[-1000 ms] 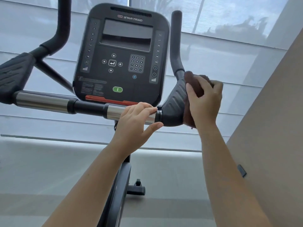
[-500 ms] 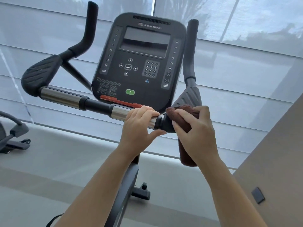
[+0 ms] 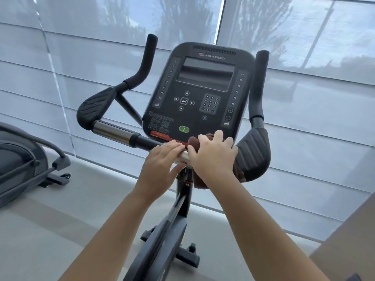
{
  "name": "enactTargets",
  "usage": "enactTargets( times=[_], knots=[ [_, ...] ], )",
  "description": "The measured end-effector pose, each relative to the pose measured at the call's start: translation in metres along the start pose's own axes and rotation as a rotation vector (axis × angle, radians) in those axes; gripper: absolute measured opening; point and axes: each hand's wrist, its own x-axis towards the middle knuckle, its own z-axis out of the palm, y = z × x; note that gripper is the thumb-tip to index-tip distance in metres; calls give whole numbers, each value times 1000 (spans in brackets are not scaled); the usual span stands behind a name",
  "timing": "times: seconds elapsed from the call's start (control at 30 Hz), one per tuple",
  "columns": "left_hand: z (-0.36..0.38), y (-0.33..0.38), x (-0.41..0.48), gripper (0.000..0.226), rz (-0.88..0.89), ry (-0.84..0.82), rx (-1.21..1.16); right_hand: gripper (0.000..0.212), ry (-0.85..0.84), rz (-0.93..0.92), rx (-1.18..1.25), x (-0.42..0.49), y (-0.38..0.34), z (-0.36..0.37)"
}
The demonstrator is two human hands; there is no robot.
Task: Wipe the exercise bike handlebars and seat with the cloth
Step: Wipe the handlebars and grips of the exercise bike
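Observation:
The exercise bike's handlebar (image 3: 113,131) runs across the middle, a chrome and black crossbar with a ribbed black pad at each end and upright black grips. My right hand (image 3: 213,157) presses a dark brown cloth (image 3: 197,182) around the crossbar just left of the right pad (image 3: 254,155); part of the cloth hangs below the bar. My left hand (image 3: 162,161) rests on the chrome section right beside it, fingers laid over the bar and thumb under. The seat is out of view.
The black console (image 3: 200,90) stands just behind my hands. The bike's frame and base (image 3: 168,240) drop toward the grey floor. Another machine (image 3: 22,165) sits at the left. Shaded windows fill the background, and a beige wall (image 3: 349,244) is at the lower right.
My right hand slid the cloth leftward off the right pad onto the crossbar, now touching my left hand. The camera tilted down and pulled back, showing more of the bike.

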Motion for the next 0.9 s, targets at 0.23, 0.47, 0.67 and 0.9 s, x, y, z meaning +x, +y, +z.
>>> enactTargets(
  times=[0.23,0.47,0.67,0.9],
  knots=[
    [1,-3,0,39,17,4,-61,91,-269,-414,63,11,52,-16],
    [-11,-10,-9,34,-31,58,-130,105,-266,-572,104,17,46,-3],
    [-30,-46,-29,34,-121,126,101,89,-63,-560,100,31,-40,31],
    [-50,-82,-44,39,-208,87,193,85,-44,-509,139,23,-8,29]
  ],
)
